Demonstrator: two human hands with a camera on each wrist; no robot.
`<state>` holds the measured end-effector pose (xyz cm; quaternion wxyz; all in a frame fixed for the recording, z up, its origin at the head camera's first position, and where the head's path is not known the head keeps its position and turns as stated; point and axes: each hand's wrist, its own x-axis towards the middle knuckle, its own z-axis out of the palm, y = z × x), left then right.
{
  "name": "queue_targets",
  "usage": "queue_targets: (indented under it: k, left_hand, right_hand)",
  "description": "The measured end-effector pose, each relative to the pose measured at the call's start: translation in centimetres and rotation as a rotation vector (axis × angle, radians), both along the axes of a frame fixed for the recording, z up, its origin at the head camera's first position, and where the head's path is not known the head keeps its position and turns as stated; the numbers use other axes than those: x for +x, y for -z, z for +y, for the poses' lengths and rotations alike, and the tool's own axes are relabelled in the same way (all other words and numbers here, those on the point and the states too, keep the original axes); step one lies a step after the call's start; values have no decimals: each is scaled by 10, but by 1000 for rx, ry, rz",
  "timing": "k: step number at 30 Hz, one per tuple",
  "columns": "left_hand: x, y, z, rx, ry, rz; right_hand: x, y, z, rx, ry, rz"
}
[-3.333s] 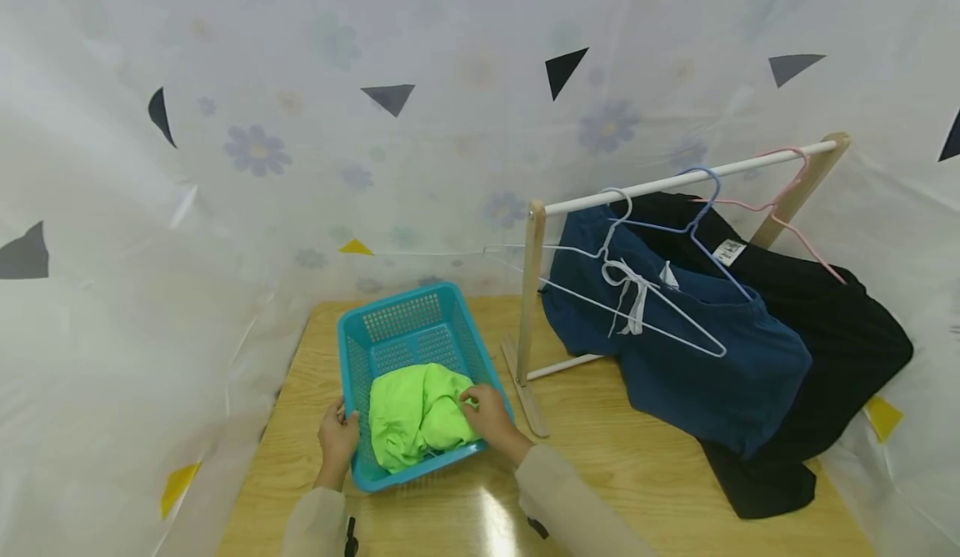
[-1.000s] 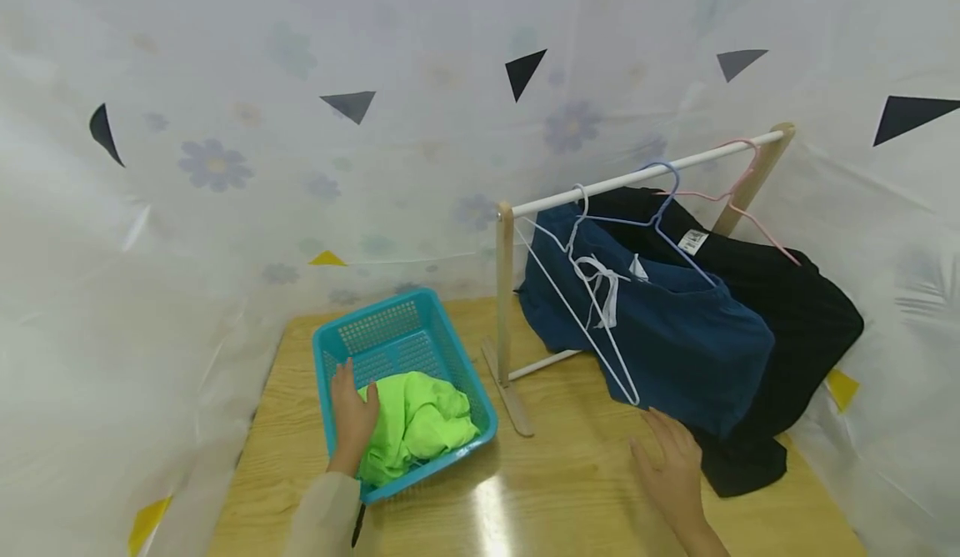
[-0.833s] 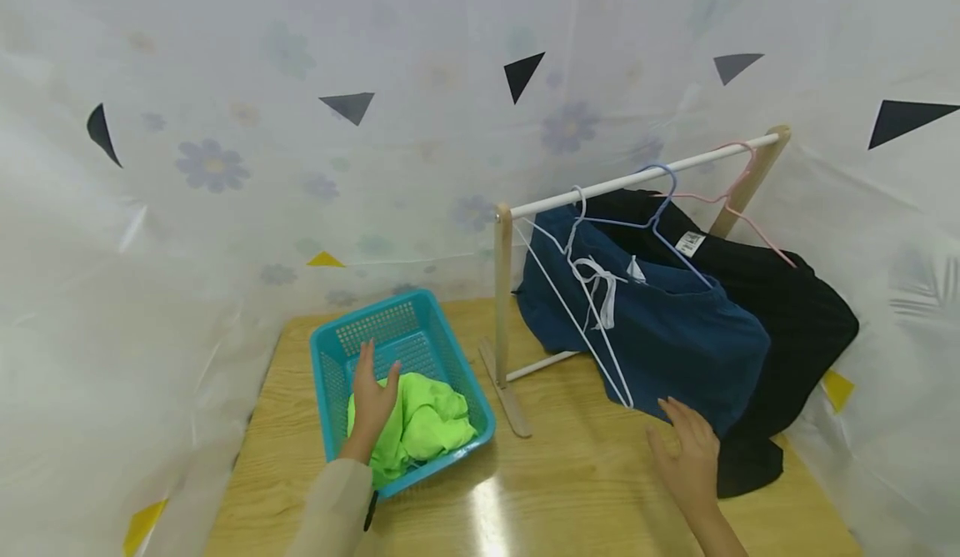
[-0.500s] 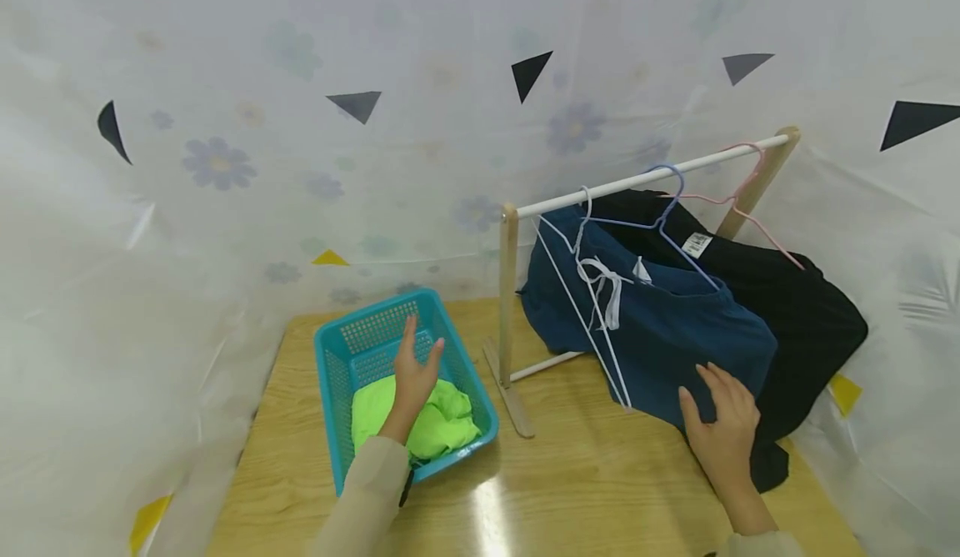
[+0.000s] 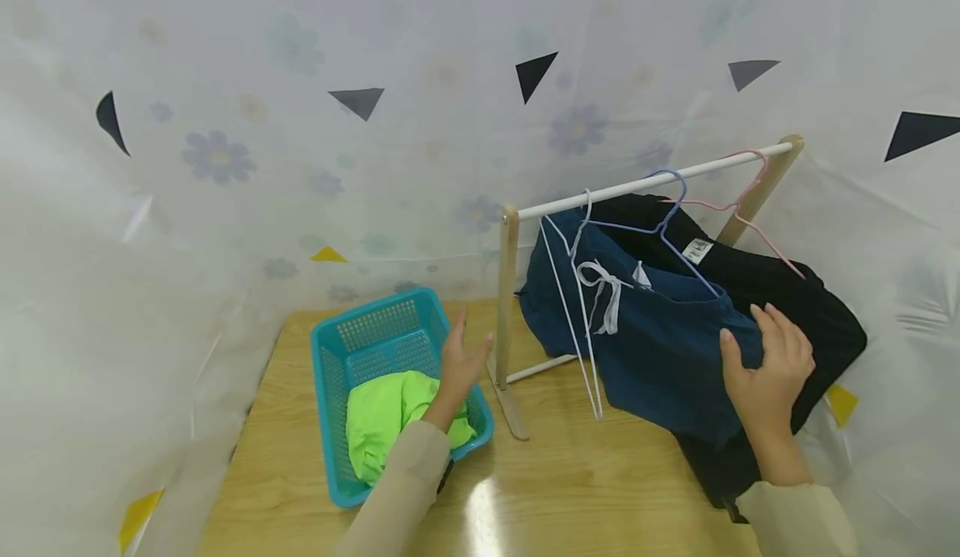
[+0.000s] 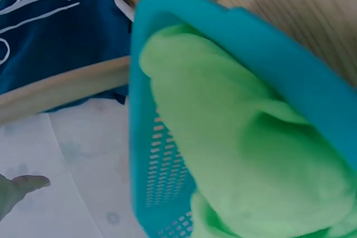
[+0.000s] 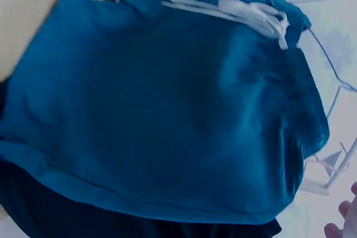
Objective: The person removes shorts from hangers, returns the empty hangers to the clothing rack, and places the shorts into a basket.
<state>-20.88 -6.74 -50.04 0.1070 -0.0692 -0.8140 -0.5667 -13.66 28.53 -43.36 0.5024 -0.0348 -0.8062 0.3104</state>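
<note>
My left hand (image 5: 459,365) hovers over the right rim of the blue basket (image 5: 324,411), fingers and thumb spread and holding nothing. A bright green cloth (image 5: 382,419) lies crumpled in that basket. My right hand (image 5: 772,369) is before the right end of the blue drawstring shorts (image 5: 660,357), thumb apart from the fingers, with nothing gripped. Those shorts hang below a light blue hanger (image 5: 663,228) on the rack. In the right wrist view the shorts (image 7: 167,104) fill most of the picture, and only some fingertips (image 7: 347,210) show at the edge.
A wooden rack with a white bar (image 5: 622,189) stands at the right of the table (image 5: 585,490). A bare white hanger (image 5: 575,250) hangs at its near end. Behind the shorts, a black garment (image 5: 828,323) hangs below a pink hanger (image 5: 738,205).
My right hand has left the basket and moved right, then up beside the shorts. The left hand has moved from the basket's left side to its right rim. The white hanger has turned edge-on.
</note>
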Motion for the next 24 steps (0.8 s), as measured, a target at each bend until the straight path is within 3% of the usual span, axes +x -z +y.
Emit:
queue_targets:
  k: [4, 10, 12, 15, 18, 24]
  left_hand:
    - [-5, -8, 11, 12, 13, -15]
    - [-12, -24, 31, 12, 52, -37]
    - [-15, -27, 39, 11, 60, 20]
    - [-18, -30, 50, 40, 44, 111]
    - [-20, -29, 58, 79, -9, 178]
    - [-21, -27, 65, 79, -116, 238]
  right_hand:
    - [-13, -6, 10, -33, 49, -103]
    - [-22, -8, 22, -92, 79, -573]
    - [-23, -5, 23, -98, 83, -672]
    - [-25, 3, 22, -99, 97, -675]
    - [-25, 9, 19, -103, 115, -584]
    - [-27, 15, 11, -130, 119, -425]
